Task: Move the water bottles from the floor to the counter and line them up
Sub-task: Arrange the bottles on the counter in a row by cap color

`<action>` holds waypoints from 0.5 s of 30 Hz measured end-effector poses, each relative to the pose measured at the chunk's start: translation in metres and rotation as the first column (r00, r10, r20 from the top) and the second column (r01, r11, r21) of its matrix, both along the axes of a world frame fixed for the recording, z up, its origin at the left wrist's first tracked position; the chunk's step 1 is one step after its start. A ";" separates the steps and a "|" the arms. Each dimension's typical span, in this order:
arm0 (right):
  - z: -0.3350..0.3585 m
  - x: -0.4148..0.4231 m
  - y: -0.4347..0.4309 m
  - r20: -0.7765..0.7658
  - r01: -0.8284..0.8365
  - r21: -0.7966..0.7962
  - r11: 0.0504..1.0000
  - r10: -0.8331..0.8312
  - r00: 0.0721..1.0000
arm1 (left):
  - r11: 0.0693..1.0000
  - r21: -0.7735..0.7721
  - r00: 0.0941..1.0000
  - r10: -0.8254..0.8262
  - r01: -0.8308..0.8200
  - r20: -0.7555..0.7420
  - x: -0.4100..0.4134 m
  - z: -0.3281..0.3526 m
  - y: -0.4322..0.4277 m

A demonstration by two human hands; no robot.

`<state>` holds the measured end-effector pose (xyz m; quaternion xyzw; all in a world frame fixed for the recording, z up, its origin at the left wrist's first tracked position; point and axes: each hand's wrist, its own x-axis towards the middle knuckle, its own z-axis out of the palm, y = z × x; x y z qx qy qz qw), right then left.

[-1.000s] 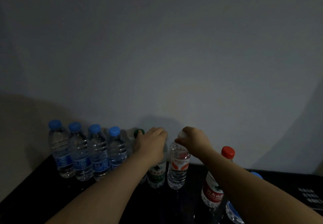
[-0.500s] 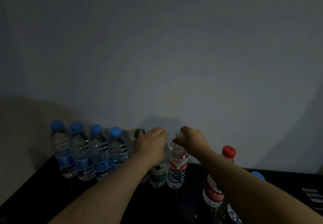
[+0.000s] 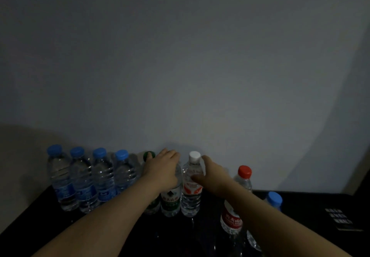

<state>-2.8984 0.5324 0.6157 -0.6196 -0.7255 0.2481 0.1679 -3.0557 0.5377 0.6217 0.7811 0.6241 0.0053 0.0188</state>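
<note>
The right hand [image 3: 211, 173] has slipped down off the cap and now clasps the shoulder of the clear plastic white-capped bottle [image 3: 191, 196], thumb in front and fingers behind. The left hand [image 3: 164, 169] stays curled over the top of the clear green-labelled bottle [image 3: 170, 198] just beside it. Both bottles stand on the black surface [image 3: 36, 218], extending the row of four clear blue-capped bottles [image 3: 83, 182]. This placement looks nearly finished. The red-capped bottle [image 3: 232, 216] stands apart and is not yet lined up.
</note>
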 end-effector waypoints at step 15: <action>0.005 0.057 -0.007 0.242 0.037 0.444 0.896 -0.159 0.957 | 0.984 0.119 0.990 -0.128 0.135 -0.064 0.047 -0.011 -0.007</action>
